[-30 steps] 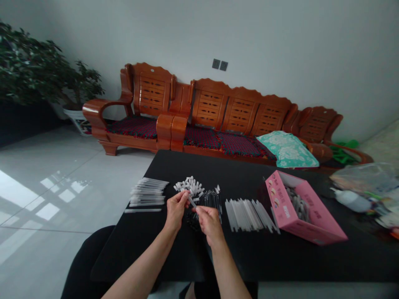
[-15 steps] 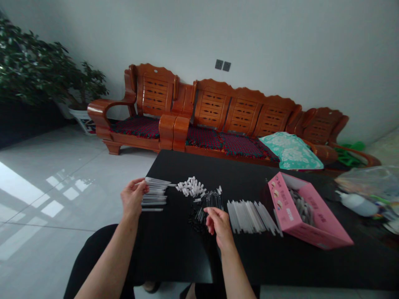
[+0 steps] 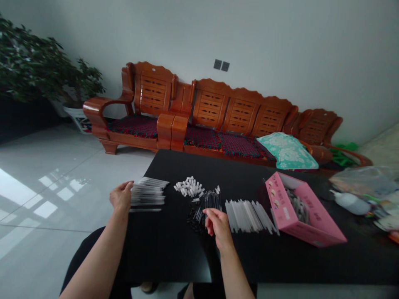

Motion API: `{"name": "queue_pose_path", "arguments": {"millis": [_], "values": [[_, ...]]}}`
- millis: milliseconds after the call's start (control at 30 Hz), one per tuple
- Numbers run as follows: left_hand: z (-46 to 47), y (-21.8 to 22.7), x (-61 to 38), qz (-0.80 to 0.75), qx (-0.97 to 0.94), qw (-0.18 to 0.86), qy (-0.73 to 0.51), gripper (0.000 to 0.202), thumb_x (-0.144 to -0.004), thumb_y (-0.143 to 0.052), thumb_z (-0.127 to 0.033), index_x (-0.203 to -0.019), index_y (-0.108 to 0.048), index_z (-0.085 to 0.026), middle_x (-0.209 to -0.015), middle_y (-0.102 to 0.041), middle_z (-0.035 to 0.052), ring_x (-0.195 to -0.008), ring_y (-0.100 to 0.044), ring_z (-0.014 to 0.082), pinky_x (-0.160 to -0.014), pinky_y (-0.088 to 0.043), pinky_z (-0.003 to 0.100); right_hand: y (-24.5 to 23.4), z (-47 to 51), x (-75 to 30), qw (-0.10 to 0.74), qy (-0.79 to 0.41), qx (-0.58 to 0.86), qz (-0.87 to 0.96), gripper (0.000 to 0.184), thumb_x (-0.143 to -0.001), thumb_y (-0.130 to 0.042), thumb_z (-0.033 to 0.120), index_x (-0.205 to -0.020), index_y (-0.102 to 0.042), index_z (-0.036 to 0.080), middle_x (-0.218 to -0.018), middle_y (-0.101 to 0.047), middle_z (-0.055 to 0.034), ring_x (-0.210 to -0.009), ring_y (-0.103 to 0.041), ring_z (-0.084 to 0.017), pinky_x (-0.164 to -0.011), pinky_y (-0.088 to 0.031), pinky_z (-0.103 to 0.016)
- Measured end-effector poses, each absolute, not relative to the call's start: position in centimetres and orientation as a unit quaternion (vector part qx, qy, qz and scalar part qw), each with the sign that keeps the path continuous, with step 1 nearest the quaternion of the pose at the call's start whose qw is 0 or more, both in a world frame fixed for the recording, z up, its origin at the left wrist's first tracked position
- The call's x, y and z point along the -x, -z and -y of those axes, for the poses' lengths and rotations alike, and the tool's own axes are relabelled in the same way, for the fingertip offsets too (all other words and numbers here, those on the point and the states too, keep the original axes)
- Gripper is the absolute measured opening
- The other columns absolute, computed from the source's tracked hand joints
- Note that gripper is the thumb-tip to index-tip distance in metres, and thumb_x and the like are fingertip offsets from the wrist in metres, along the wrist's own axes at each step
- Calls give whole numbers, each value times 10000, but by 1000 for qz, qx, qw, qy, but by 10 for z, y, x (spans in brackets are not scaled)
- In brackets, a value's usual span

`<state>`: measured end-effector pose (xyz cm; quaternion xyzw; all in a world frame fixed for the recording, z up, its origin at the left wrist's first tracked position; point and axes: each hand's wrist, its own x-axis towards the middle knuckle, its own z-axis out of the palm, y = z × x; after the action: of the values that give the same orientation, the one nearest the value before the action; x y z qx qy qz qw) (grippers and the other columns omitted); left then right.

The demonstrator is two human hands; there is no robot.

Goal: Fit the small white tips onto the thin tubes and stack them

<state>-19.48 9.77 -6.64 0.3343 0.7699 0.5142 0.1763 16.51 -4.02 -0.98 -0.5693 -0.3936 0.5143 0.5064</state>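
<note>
- The wooden sofa (image 3: 218, 112) is standing along the wall behind the work area, well apart from the work.
- The black bench (image 3: 174, 253) is carrying all the parts. The person is sitting at its near edge.
- The pink box (image 3: 311, 226) is lying open at the right of the bench with small pale parts inside. A white bottle (image 3: 349, 201) is lying beyond it.
- A row of translucent tubes (image 3: 247, 215) is lying just left of the box, with long axes running away from the person and fanning slightly.
- The stack of clear tubes (image 3: 149, 195) is lying at the left edge of the bench.
  - Its long axis is running left to right, roughly along the near edge.
  - Its left ends are pointing into the left hand.
- In my judgement these tubes are light, stiff, smooth and prone to rolling.
  - The walls are looking thin, so a hard pinch could crack them.
  - Holding several at mid-length, or squaring them by the ends, seems the safer hold.
- The left hand (image 3: 121, 196) is resting at the left ends of the stack.
  - Its grip is loosely curled, with the fingertips touching the tube ends.
  - I cannot tell whether it is clamping any tube.
- The right hand (image 3: 216, 222) is hovering at the bench centre, just beside the heap of thin rods (image 3: 209, 201).
  - Its grip is curled inward, and I cannot tell whether anything is being pinched.
- The thin rods are lying roughly fore-and-aft, beside a scatter of black pieces (image 3: 193, 220).
- A small pile of white caps (image 3: 188, 187) is lying between the stack and the rods, touching neither hand.
</note>
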Motion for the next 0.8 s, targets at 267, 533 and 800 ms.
{"name": "queue_pose_path", "arguments": {"millis": [267,533,800], "values": [[-100,71,188,-780,-310,162,-519,407,-677,-607,-458,-944,-752,-188,-656,-677,34,-693,-596,222,-764,-451,340,17,39,-185,520,-427,645,363,354,-757,-573,432,-866,-657,106,-436,-520,42,-284,-387,-70,-277,-216,-172],[-90,46,183,-782,-326,144,-511,321,-710,-588,-383,-907,-743,-181,-582,-569,13,-654,-540,221,-812,-439,395,26,40,-242,357,-139,800,461,255,-804,-497,316,-774,-706,173,-569,-648,-62,-552,-600,-196,-501,-384,-267],[-58,-3,128,-695,-433,49,-572,322,-812,-511,-323,-1052,-685,-195,-900,-629,44,-704,-582,164,-753,-466,303,19,38,-242,116,-38,859,498,156,-814,-575,291,-782,-701,206,-781,-716,-107,-732,-664,-240,-564,-358,-291]]}}
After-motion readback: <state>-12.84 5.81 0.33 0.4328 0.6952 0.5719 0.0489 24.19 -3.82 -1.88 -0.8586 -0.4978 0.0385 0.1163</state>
